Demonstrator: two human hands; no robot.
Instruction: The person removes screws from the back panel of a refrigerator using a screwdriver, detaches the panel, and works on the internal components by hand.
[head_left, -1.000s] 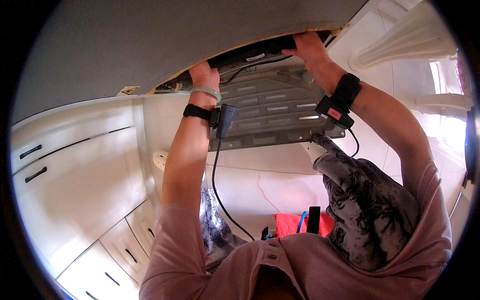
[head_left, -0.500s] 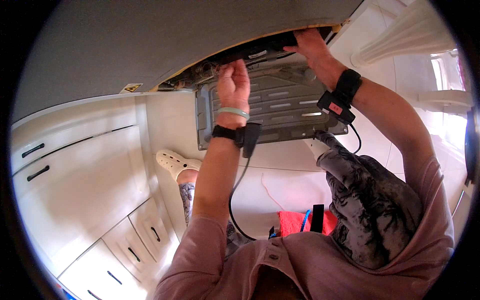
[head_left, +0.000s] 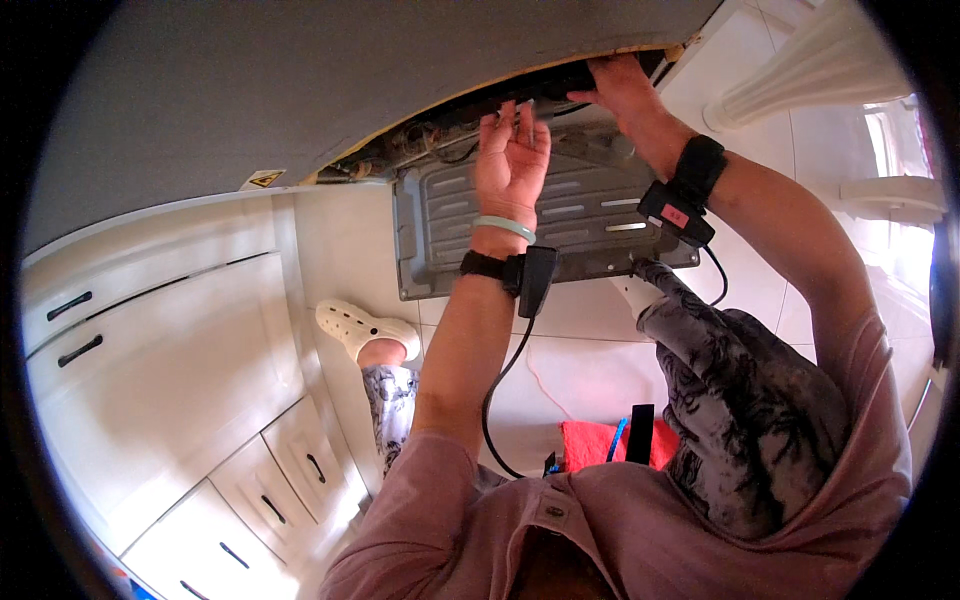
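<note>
A large grey appliance panel (head_left: pixel 330 80) stands before me, with a long dark opening along its lower edge. Pipes and wires (head_left: pixel 420 138) show inside the opening at the left. My left hand (head_left: pixel 513 165) is raised at the middle of the opening, palm toward me, fingers apart and slightly bent. Its fingertips are by a dark part inside and smeared by motion; I see nothing held. My right hand (head_left: pixel 625 95) reaches into the right end, its thumb stretched along the dark part and its other fingers mostly hidden. Below the hands lies a slotted grey metal cover (head_left: pixel 465 270).
White cabinets (head_left: pixel 170 340) with black handles stand at the left. A red cloth (head_left: pixel 590 440) lies on the tiled floor near me. A white fluted column (head_left: pixel 810 75) rises at the right. My foot in a cream clog (head_left: pixel 345 325) is beside the cover.
My left hand has moved to the right along the opening, and its fingers have spread from a pinch. My right hand has stayed in place.
</note>
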